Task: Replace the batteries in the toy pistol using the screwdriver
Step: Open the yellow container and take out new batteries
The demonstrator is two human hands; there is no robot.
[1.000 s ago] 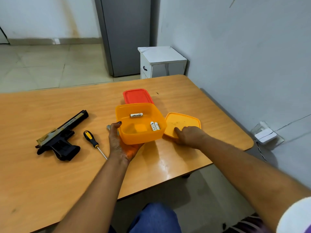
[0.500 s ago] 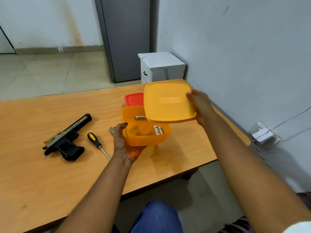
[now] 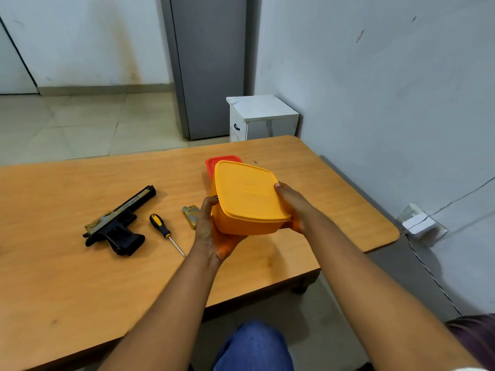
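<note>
Both hands gripped the lidded orange box (image 3: pixel 249 210) above the table (image 3: pixel 80 277): left hand (image 3: pixel 211 234) underneath, right hand (image 3: pixel 294 207) at its side. Toy pistol (image 3: pixel 117 223) and screwdriver (image 3: pixel 163 230) lay left on open tabletop. A small part (image 3: pixel 190 213), perhaps the battery cover, showed half-hidden behind the left hand.

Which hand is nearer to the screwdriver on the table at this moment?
Left. The left hand grips the orange container just right of the screwdriver; the right hand holds the container's far side, farther from it.
</note>
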